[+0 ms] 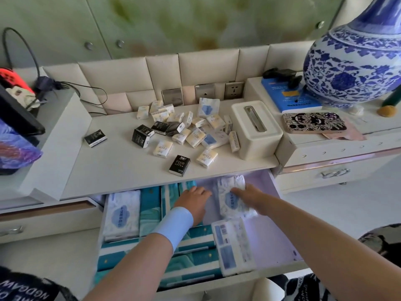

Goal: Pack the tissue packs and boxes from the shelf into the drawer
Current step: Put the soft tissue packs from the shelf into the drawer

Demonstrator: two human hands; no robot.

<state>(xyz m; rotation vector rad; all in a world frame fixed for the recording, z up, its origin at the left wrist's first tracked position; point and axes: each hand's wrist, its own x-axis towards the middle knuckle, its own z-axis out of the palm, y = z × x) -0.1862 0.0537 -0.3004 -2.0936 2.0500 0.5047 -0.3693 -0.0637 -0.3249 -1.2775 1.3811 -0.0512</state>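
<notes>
- While both hands are down in the open drawer [280,240], they stay apart, with bare lilac drawer floor between them.
- Palm down, the left hand [193,203] has fairly straight fingers. Its tips touch the teal boxes [152,211] at the back, and it holds nothing. A pale blue wristband [174,227] sits on that wrist.
- Fingers of the right hand [249,196] lie across the top of a soft white tissue pack [230,205]. The thumb is hidden, so I cannot tell whether it grips or only presses.
- That pack lies on the drawer floor, just right of the left hand.
- A second white pack [233,246] lies flat, nearer the person than both hands and just right of the left forearm.
- A third white pack [122,213] sits well left of the left hand, by the drawer's left wall.
- Beyond the hands, the counter [112,170] carries a heap of pocket tissue packs [195,135], cream and black.
- A lone black pack [180,165] lies at the counter edge, closest to the left hand.
- A large white pack [207,107] stands behind the heap, at the wall sockets.
- A white tissue box [255,131] sits beyond the right hand, just right of the heap.
- Further right of the right hand are a phone [313,122] and a blue-white vase [355,61].
</notes>
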